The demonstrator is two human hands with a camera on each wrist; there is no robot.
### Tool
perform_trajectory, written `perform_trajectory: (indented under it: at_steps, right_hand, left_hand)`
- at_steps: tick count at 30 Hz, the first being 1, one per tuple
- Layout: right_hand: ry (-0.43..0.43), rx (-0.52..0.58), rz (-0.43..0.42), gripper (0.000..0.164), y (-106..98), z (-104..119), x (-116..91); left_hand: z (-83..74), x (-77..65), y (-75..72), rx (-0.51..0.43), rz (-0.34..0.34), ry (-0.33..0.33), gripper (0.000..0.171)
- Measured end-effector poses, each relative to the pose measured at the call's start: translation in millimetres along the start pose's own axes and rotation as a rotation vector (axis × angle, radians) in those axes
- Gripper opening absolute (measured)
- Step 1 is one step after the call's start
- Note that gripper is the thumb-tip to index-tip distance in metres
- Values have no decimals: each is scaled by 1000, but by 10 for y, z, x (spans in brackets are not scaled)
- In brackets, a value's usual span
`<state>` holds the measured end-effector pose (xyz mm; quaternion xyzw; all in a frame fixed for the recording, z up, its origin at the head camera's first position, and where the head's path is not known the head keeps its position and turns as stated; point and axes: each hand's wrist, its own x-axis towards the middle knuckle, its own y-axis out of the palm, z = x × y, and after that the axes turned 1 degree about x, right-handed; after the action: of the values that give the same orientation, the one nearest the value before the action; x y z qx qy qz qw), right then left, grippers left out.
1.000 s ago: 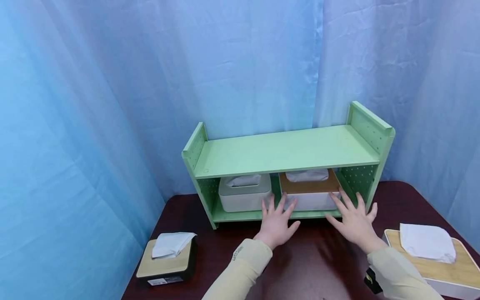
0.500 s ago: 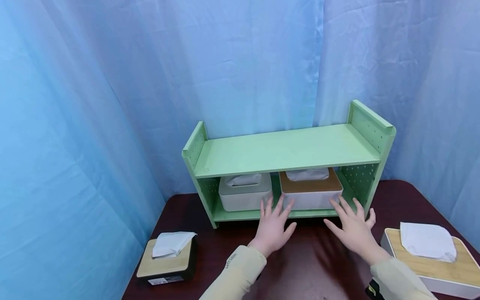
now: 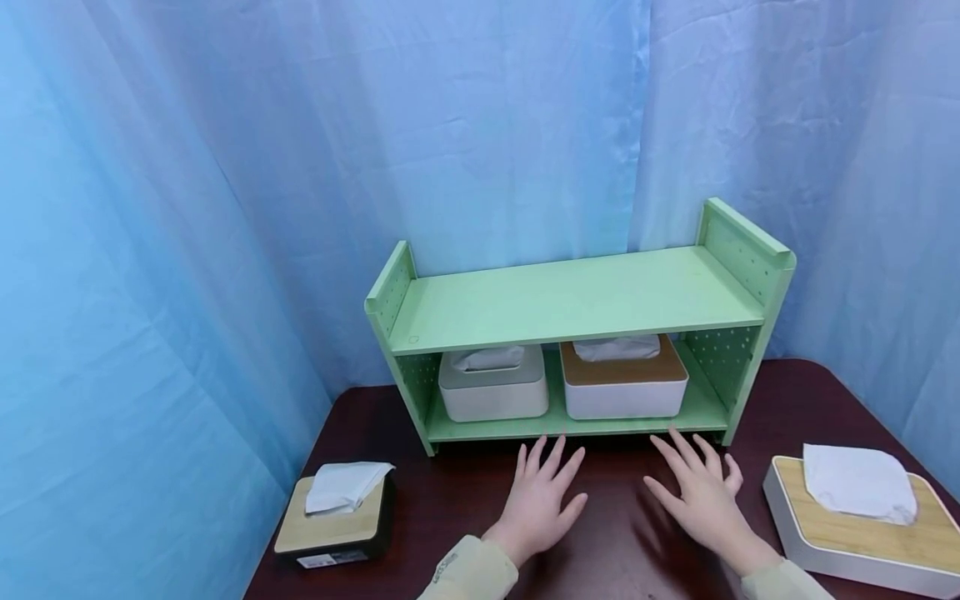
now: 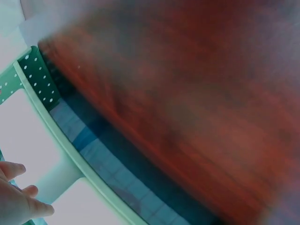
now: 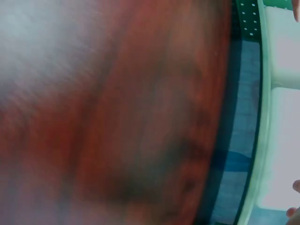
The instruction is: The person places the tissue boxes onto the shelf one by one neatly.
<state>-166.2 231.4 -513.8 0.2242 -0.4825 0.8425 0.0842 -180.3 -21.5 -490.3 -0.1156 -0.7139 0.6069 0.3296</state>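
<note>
In the head view both hands hover over the dark table in front of a green shelf (image 3: 585, 300), holding nothing. My left hand (image 3: 536, 504) has its fingers spread, below the gap between two tissue boxes. The right hand (image 3: 701, 500), fingers also spread, is below the right end of the lower shelf. On that lower shelf a grey-white tissue box (image 3: 495, 400) sits left of a white tissue box with a brown lid (image 3: 626, 398). Fingers (image 4: 28, 206) of the left hand show at the lower left of the left wrist view; fingertips (image 5: 296, 186) edge into the right wrist view.
A black tissue box with a light wooden lid (image 3: 330, 521) stands at the table's left. A white tissue box with a wooden lid (image 3: 862, 533) lies at the right. Blue curtains (image 3: 487, 125) hang behind. The table (image 3: 600, 550) is dark reddish-brown.
Both hands have drawn back from the front of the shelf toward the person, fingers still spread. The tissue boxes stay where they were.
</note>
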Motion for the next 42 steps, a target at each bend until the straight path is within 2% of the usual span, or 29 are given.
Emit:
perform_trajectory:
  at_steps: [3, 8, 12, 16, 19, 24, 27, 29, 34, 38, 42]
  right_hand:
    - [1, 3, -6, 55, 52, 5, -69]
    - [21, 7, 4, 54, 131, 14, -176]
    - [44, 15, 26, 53, 188, 46, -258]
    - [71, 31, 45, 53, 217, 105, -324]
    - [99, 45, 74, 53, 229, 149, -357]
    - [123, 49, 111, 53, 250, 187, -390]
    - [119, 47, 117, 52, 257, 197, -392]
    - [118, 55, 120, 51, 255, 204, -390]
    - [121, 76, 115, 51, 270, 233, -375]
    - [119, 113, 120, 52, 291, 289, -346]
    - [98, 165, 143, 54, 292, 375, -260]
  left_hand:
    - [1, -85, 21, -6, 20, -8, 55]
    - [34, -220, 35, -82, 50, -55, 53]
    - [112, -337, 0, -139, 40, -86, 52]
    - [269, -486, -49, -205, -23, -122, 51]
    - [430, -617, -90, -240, -101, -154, 49]
    - [788, -871, -190, -221, -278, -193, 55]
    - [1025, -1043, -294, -231, -323, -269, 58]
    - [1182, -1153, -384, -258, -280, -356, 60]
    - [1590, -1406, -590, -286, -100, -566, 71]
    - [1926, -1631, -706, -260, 8, -647, 83]
    - [2191, -1868, -754, -250, 107, -676, 91]
